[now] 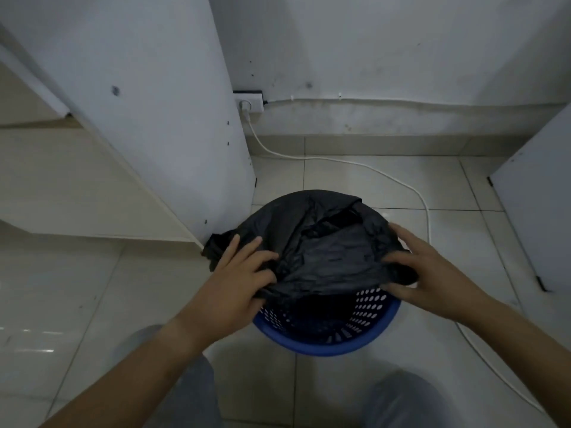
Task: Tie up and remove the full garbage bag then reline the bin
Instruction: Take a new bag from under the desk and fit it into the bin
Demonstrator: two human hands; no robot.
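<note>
A blue perforated plastic bin stands on the tiled floor in front of me. A black garbage bag is spread loosely over its far half, leaving the near part of the bin's inside uncovered and dark. My left hand grips the bag's left edge, where a flap hangs outside the rim. My right hand pinches the bag's right edge over the bin's right rim. Both forearms reach in from the bottom of the view.
A white cabinet panel stands close to the bin's left. Another white panel is at the right. A white cable runs from a wall socket across the floor past the bin's right side. My knees show at the bottom.
</note>
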